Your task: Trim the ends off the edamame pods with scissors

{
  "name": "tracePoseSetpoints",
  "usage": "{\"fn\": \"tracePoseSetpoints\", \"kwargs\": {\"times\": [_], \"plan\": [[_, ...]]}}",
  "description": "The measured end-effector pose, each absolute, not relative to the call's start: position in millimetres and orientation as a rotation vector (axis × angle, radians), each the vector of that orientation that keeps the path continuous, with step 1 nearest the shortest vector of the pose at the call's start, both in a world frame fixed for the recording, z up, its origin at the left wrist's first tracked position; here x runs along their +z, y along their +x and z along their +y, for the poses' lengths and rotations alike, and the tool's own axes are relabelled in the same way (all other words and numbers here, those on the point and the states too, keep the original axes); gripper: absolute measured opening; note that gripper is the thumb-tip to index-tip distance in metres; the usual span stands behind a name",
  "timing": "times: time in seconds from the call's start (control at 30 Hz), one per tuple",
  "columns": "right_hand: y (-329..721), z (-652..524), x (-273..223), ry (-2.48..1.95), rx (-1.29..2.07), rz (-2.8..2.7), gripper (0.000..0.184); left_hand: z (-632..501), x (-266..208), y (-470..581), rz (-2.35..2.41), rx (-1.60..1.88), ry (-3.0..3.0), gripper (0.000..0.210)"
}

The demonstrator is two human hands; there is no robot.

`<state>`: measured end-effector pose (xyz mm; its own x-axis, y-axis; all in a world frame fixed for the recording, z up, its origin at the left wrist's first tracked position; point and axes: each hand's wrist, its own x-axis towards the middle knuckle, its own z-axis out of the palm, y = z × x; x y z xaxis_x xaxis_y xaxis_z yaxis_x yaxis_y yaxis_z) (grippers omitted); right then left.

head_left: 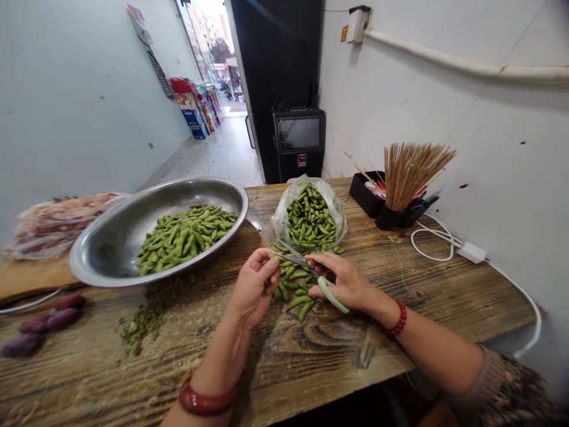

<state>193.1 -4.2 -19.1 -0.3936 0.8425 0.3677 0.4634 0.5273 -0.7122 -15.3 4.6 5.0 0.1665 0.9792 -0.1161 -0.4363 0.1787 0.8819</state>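
Fingertips of the left hand [254, 281] pinch together, seemingly on a slim green pod [272, 255]; the right hand [344, 281] curls round steel scissors with pale-green looped handles [331, 295], blades parted toward ten o'clock, apparently to meet that pinch. Loose green pods [305, 311] lie beneath, presumably for short reach, as I judge; a pod-filled translucent plastic bag [340, 220] sits at twelve, a wide pod-holding steel basin [113, 243] at ten.
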Motion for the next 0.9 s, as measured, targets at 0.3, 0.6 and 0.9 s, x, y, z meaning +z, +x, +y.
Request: {"fn": "tracePoseSetpoints", "kwargs": {"times": [0.3,0.6,0.9], "plan": [[196.0,-2.2,-24.6,-1.033,0.576,-2.038,0.053,2.9,5.1,-13.0,0.815,1.162,0.837,0.022],[198.5,-0.4,-26.5,-1.077,0.538,-1.955,0.047,8.5,12.8,-23.8,0.747,1.26,0.709,0.019],[199.2,-0.2,-26.5,-1.08,0.521,-1.948,0.047,8.8,12.4,-27.8,1.006,1.103,1.019,0.015]]}}
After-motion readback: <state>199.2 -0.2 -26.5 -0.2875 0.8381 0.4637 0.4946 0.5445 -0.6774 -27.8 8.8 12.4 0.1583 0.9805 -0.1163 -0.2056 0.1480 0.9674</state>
